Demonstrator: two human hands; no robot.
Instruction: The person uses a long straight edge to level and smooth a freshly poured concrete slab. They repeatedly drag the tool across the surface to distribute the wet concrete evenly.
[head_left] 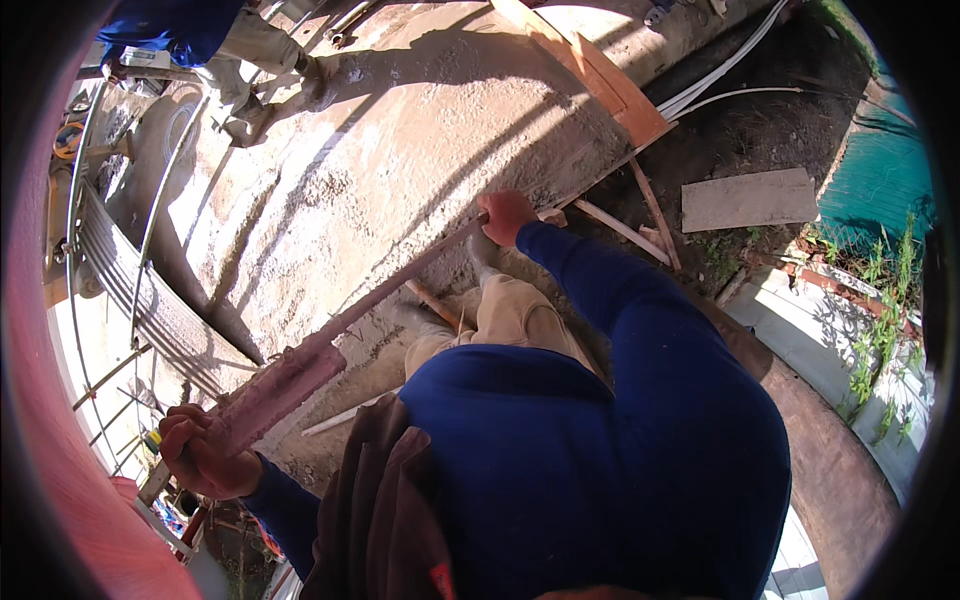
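Note:
A long straight bar (pixel 375 292), coated in mortar, crosses in front of my legs along the edge of a rough concrete slab (pixel 350 190). My right hand (pixel 505 215) is closed on its far end, beside my boot. At the lower left my left hand (pixel 208 455) is closed at the near end, where a wider pinkish, mortar-caked piece (pixel 285 395) lies along the bar; whether they are one piece I cannot tell. My knees and boots are just behind the bar.
A co-worker (pixel 230 60) in blue stands top left. Curved rods and ribbed metal (pixel 160 300) line the left. A plywood board (pixel 610 85), loose timber (pixel 625 225), white pipes (pixel 710 75) and a grey board (pixel 748 200) lie right. Green mesh (pixel 870 170) is at far right.

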